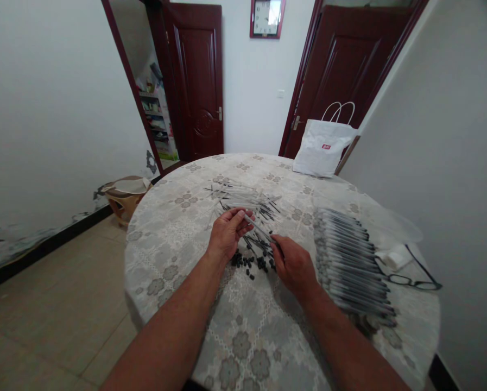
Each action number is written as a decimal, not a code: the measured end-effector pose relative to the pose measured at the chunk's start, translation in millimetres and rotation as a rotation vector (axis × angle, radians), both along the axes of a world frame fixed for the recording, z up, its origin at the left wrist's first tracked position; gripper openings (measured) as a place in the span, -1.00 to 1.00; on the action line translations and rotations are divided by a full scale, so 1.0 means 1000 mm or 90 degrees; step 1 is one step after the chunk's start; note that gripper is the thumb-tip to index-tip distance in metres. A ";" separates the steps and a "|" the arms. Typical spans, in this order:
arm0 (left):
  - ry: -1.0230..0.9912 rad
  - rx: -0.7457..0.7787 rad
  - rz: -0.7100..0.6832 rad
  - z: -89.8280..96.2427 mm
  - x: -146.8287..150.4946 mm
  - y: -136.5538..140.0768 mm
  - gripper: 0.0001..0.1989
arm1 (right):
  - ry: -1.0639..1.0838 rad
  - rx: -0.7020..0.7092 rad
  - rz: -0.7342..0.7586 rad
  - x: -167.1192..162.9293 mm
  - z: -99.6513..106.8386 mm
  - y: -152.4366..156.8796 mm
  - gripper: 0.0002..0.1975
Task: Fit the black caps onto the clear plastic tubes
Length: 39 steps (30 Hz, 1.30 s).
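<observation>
Over the middle of the table, my left hand (229, 231) pinches one end of a slim, pale grey pen barrel (257, 225) between thumb and fingers. The other end is in the closed fingers of my right hand (291, 259), so the barrel slants down to the right. Just beyond the hands lies a loose spread of thin pen refills (247, 196), some with dark ends. Small black plugs (251, 276) are scattered below and between my hands. To the right of my right hand, many pens (351, 260) with dark ends lie side by side in a long row.
A patterned cloth covers the round table (174, 239). Black-framed glasses (410, 281) and a white roll-like object (397, 255) lie at the right, near a clear plastic bag (398, 222). At the back right stands a white paper bag (324, 149). A wooden stool (125, 201) is at the left.
</observation>
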<state>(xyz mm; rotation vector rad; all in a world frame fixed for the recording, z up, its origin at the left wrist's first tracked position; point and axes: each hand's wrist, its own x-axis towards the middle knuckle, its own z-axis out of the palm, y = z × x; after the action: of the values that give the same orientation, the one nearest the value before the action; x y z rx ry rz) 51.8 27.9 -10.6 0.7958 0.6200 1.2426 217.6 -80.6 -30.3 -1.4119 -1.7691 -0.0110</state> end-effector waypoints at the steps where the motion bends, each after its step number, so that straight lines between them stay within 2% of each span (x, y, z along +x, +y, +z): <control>1: -0.003 -0.001 0.000 0.000 0.001 0.000 -0.68 | 0.010 -0.001 0.000 -0.001 0.001 -0.001 -0.71; 4: -0.011 -0.003 0.008 -0.001 0.004 -0.002 -0.68 | 0.095 -0.031 -0.015 -0.005 0.003 -0.004 -0.74; 6: -0.014 -0.002 0.013 -0.001 0.006 -0.003 -0.68 | 0.214 -0.094 -0.014 -0.008 0.004 -0.003 -0.76; 11: -0.003 0.016 0.023 0.003 0.008 -0.003 -0.69 | 0.742 -0.346 0.093 -0.013 0.005 0.005 -0.74; 13: 0.002 0.025 0.030 0.004 0.008 -0.002 -0.69 | 0.881 -0.412 0.147 -0.012 0.006 0.009 -0.70; 16: 0.019 0.032 0.034 0.005 0.008 -0.001 -0.70 | 0.960 -0.434 0.198 -0.010 0.008 0.010 -0.65; 21: 0.024 0.045 0.044 0.007 0.008 -0.001 -0.72 | 0.962 -0.402 0.168 -0.014 0.012 0.008 -0.65; 25: 0.009 0.053 0.043 0.008 0.007 -0.001 -0.74 | 1.029 -0.479 0.261 -0.014 0.016 0.006 -0.65; 27: 0.004 0.049 0.035 0.007 0.008 -0.002 -0.73 | 0.988 -0.487 0.260 -0.013 0.016 0.005 -0.66; 29: 0.013 0.044 0.021 0.006 0.008 -0.004 -0.72 | 0.873 -0.453 0.217 -0.011 0.016 0.005 -0.70; 35: 0.102 0.118 -0.050 0.004 0.010 -0.014 -0.67 | 0.313 -0.240 0.056 -0.008 0.022 0.000 -0.86; 39: 0.113 0.098 0.015 0.003 0.006 -0.008 -0.66 | -0.029 -0.196 -0.044 0.008 0.044 -0.010 -0.88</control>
<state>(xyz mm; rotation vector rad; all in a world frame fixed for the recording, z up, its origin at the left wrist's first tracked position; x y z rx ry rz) 58.0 19.6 -7.5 1.0374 0.6845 1.2608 225.4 -90.2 13.7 -1.7028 -1.8146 0.2007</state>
